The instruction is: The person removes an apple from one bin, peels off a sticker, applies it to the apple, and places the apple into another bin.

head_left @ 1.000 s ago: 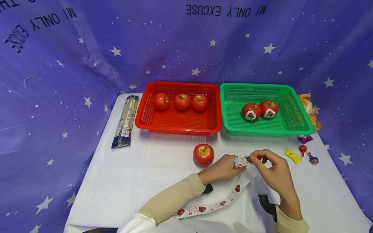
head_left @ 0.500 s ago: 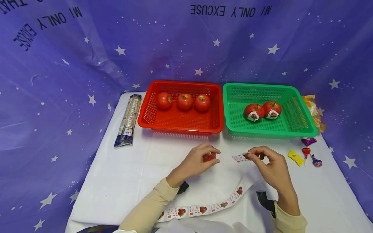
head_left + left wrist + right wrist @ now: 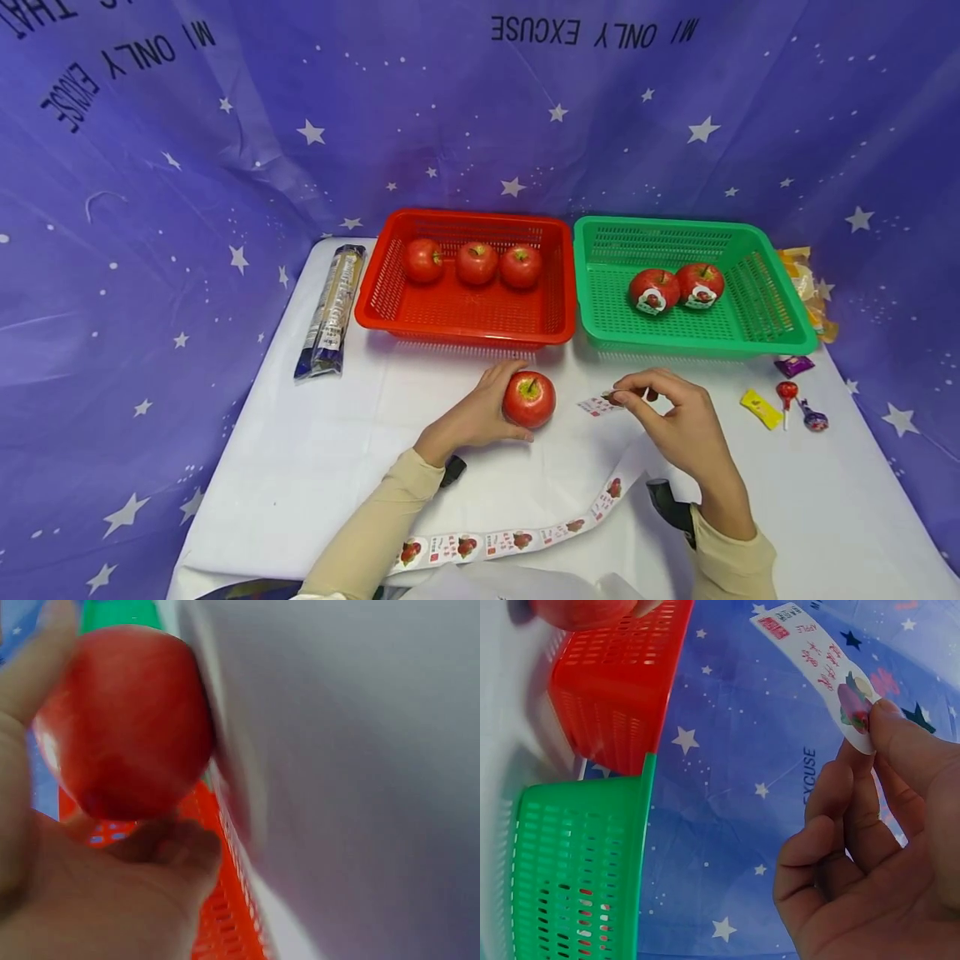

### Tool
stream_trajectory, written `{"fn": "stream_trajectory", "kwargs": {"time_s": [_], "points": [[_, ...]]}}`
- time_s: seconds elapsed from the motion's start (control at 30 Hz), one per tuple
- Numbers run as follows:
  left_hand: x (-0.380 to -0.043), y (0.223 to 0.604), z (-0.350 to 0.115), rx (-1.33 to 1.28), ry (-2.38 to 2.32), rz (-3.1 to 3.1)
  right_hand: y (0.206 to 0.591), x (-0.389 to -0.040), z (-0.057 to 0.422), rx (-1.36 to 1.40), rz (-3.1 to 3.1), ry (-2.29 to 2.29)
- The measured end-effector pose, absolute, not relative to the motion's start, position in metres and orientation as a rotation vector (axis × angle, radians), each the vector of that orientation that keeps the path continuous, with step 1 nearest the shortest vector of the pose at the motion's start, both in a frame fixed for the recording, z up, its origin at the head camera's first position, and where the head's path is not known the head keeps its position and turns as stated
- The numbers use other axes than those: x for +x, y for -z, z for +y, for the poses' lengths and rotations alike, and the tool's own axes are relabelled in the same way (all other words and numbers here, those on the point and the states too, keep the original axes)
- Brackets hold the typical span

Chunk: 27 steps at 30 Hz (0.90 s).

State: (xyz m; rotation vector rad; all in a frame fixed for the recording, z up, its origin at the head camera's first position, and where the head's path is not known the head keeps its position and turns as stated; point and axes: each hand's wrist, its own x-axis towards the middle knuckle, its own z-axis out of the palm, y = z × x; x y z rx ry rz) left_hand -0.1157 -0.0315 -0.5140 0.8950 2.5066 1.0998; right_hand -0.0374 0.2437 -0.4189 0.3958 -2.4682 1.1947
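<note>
From its left side, my left hand (image 3: 480,411) cups a red apple (image 3: 529,400) on the white table, fingers behind it and thumb along its near side. In the left wrist view the same apple (image 3: 127,720) sits between thumb and fingers. Between thumb and index finger, my right hand (image 3: 678,421) pinches one end of a printed sticker (image 3: 596,406), just right of the apple. Lettering and a fruit picture show on the sticker (image 3: 817,664) in the right wrist view. A long strip of similar stickers (image 3: 513,540) curves across the table nearer the body.
Behind the hands stand a red basket (image 3: 465,337) with three apples and a green basket (image 3: 697,343) with two stickered apples. A long wrapped packet (image 3: 330,312) lies at left. Candies, including a yellow one (image 3: 761,408) and a red lollipop (image 3: 787,390), lie at right.
The left hand left the sticker, came over the apple, then shifted so it now cups the apple's left side. The right hand has carried the sticker left, toward the apple.
</note>
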Motion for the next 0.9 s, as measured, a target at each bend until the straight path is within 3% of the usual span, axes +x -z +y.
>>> {"fn": "stream_trajectory", "kwargs": {"time_s": [0.37,0.9], "points": [[-0.124,0.518,-0.033,0.733,-1.332,2.352,0.413,-0.04,0.242,0.478,-2.502,-1.133],[-0.125,0.476,-0.039,0.724,-1.694,1.961,0.378,-0.047,0.224,0.663,-2.479,-1.122]]}}
